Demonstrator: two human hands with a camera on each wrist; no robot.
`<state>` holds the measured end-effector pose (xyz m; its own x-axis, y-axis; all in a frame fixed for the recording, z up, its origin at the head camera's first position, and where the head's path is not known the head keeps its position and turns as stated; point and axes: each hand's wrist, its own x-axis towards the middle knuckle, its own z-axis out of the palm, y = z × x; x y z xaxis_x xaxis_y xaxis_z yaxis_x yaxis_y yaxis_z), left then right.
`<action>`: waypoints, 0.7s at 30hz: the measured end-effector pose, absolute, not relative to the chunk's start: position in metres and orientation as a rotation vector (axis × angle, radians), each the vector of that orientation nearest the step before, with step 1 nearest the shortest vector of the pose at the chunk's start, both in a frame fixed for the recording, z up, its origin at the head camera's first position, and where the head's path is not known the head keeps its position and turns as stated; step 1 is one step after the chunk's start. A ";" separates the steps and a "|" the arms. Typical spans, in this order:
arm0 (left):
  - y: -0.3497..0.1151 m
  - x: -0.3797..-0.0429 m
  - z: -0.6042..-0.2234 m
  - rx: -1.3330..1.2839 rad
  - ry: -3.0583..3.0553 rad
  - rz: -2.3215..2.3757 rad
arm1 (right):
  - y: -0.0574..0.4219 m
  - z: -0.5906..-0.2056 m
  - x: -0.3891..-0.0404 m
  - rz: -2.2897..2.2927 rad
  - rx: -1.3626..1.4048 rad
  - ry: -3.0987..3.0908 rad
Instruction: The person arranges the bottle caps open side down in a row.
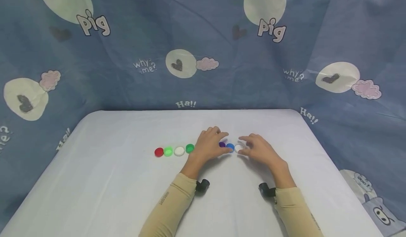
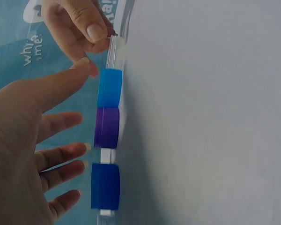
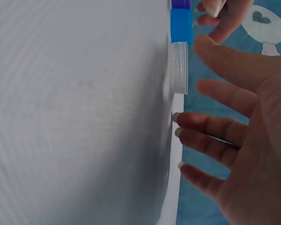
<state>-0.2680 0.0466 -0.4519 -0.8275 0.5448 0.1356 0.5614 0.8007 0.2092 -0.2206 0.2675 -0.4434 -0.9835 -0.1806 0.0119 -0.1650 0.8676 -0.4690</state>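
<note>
Round bottle caps stand in a row across the white table. My left hand [image 1: 209, 143] is over the row, its thumb and fingers spread beside a light blue cap [image 1: 229, 147] and a purple cap [image 1: 222, 144]. A dark blue cap [image 2: 105, 186] shows in the left wrist view but is hidden behind this hand in the head view. At the row's right end is a clear cap [image 3: 179, 69], touching the light blue one. Around it, my right hand [image 1: 261, 150] has its thumb and index finger apart, the other fingers loosely extended.
Farther left in the row are a red cap [image 1: 159, 152], a light green cap [image 1: 168, 151], a white cap [image 1: 179, 151] and a green cap [image 1: 190, 148]. A blue printed cloth [image 1: 203, 25] hangs behind the table [image 1: 111, 180].
</note>
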 end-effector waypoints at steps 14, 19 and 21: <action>0.070 -0.268 -0.459 -0.954 -2.899 -0.380 | 0.269 -0.446 -0.223 -0.740 -0.253 2.984; 0.077 -0.267 -0.459 -0.967 -2.888 -0.356 | 0.271 -0.448 -0.224 -0.753 -0.261 2.983; 0.079 -0.265 -0.459 -0.977 -2.891 -0.349 | 0.271 -0.450 -0.224 -0.772 -0.257 2.973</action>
<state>-0.2655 0.0791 -0.4590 -0.7956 0.5899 0.1383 0.6058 0.7723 0.1911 -0.2241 0.2708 -0.4499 -0.9844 -0.1755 -0.0155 -0.1458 0.8609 -0.4874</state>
